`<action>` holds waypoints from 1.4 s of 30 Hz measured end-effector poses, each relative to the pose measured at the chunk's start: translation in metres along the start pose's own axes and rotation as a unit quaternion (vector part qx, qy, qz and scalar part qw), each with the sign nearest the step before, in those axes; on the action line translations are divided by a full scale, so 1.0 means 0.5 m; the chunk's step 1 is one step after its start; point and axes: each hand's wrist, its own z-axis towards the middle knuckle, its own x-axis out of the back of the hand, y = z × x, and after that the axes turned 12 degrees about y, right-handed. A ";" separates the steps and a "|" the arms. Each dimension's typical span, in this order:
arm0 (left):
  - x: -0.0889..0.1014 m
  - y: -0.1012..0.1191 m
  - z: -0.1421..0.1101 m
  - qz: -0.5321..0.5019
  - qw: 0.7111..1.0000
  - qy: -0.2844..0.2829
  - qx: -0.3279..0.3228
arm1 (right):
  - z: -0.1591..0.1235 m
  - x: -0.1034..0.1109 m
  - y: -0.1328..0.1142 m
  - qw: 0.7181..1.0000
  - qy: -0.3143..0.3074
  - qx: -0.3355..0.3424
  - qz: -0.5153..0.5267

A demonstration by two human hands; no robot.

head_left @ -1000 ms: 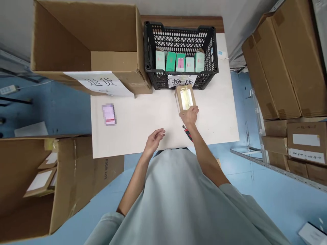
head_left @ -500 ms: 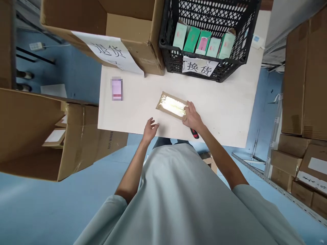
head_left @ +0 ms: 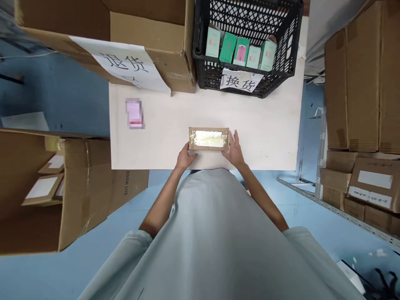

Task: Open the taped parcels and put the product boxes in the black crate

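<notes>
A small taped cardboard box (head_left: 208,148) lies level on the white table in front of me, its shiny label glaring with reflected light. My left hand (head_left: 185,158) grips the box's lower left corner, with the thumb along the near side and the fingers at the left end. At the opposite end is my right hand (head_left: 234,152), fingers stretched upward and apart, thumb near the lower right corner. Whether the right fingers press on the box is hard to tell.
Behind stand a large open carton (head_left: 168,75) with a paper sign and a black crate (head_left: 200,68) holding several green and white boxes. A pixelated pink item (head_left: 135,113) lies on the table (head_left: 265,137). Left is another open carton (head_left: 84,187); stacked cartons (head_left: 362,83) stand right.
The box has turned from slanted to straight and come nearer to me. My left hand has reached its left end; my right has moved to its right end. The red-black handle is out of sight.
</notes>
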 end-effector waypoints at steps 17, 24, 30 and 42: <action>0.148 -0.043 0.024 -0.115 0.991 -0.062 -0.042 | -0.113 -0.095 -0.085 0.961 0.121 -0.198 0.151; 0.173 -0.112 0.036 -0.097 0.989 -0.108 -0.012 | -0.161 -0.147 -0.096 0.948 0.119 -0.245 0.163; 0.170 -0.170 0.009 -0.108 0.988 -0.106 0.038 | -0.229 -0.165 -0.079 0.934 0.126 -0.292 0.160; 0.138 -0.122 -0.014 -0.058 0.998 0.005 0.035 | -0.181 -0.116 -0.081 0.945 0.078 -0.239 0.209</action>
